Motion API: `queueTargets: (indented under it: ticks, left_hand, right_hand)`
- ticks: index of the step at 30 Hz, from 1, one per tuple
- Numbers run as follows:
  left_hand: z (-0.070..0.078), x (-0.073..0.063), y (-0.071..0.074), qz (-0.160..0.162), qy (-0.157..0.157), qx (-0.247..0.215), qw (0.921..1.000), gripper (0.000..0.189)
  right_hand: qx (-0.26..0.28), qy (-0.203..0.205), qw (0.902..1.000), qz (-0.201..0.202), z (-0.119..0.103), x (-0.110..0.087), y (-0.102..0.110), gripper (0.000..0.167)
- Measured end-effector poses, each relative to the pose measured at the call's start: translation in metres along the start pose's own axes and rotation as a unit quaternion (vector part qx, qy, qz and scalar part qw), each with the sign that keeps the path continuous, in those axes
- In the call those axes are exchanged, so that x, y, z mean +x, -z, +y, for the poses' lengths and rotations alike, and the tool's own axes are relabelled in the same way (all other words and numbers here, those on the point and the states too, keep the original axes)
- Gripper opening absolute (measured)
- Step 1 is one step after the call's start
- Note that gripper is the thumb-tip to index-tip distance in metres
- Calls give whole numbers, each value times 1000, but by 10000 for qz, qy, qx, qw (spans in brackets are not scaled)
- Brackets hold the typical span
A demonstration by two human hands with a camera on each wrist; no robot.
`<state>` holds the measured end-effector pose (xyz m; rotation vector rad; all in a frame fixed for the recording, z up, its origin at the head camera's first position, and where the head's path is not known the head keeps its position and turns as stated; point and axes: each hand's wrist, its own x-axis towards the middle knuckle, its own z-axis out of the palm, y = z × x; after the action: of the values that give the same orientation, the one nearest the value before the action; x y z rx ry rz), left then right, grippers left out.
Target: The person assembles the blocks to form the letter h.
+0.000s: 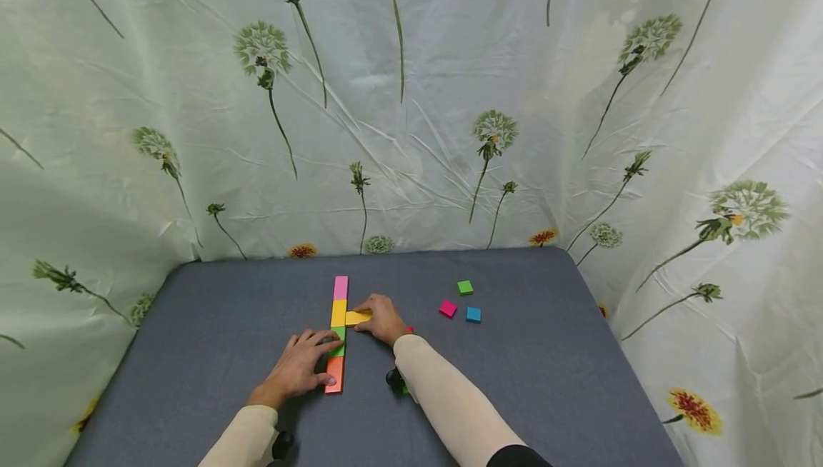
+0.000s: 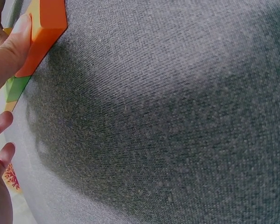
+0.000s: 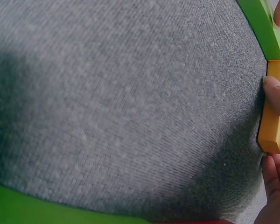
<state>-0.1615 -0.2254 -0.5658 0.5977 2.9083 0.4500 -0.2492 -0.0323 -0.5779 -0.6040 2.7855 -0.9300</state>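
A straight row of flat blocks lies on the dark grey tabletop: pink (image 1: 341,287) at the far end, then yellow (image 1: 338,313), green (image 1: 337,350) and orange (image 1: 335,367). My left hand (image 1: 297,367) rests over the near part of this row, its thumb on the orange block and a fingertip on the green one, fingers spread. Between thumb and fingers, my right hand (image 1: 386,320) pinches a second yellow block (image 1: 356,318). That block lies crosswise, its left end against the row's yellow block. In the right wrist view, the thumb presses the held yellow block's side (image 3: 271,123).
Small green (image 1: 465,287), magenta (image 1: 448,309) and blue (image 1: 473,315) blocks lie loose to the right. A red piece (image 1: 411,329) and a green piece (image 1: 405,389) show partly behind the right arm. A white curtain (image 1: 424,160) with dandelion prints hangs behind the table's far edge.
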Motion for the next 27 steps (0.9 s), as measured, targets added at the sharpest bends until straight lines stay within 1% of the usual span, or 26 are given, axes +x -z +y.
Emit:
queueTargets:
  ticks: [9, 16, 22, 27]
  left_hand:
    - [0, 0, -1, 21, -9, -3, 10000, 66]
    - [1, 0, 0, -42, 6, -45, 10000, 66]
    - [1, 0, 1, -31, 9, -46, 10000, 66]
    - [1, -1, 1, -64, 24, -79, 9999, 66]
  right_hand:
    - [33, -17, 10000, -60, 0, 1, 1, 33]
    - [38, -51, 10000, -25, 0, 0, 0, 32]
    - [34, -81, 10000, 20, -1, 0, 0, 33]
    - [25, 11, 10000, 15, 0, -1, 0, 36]
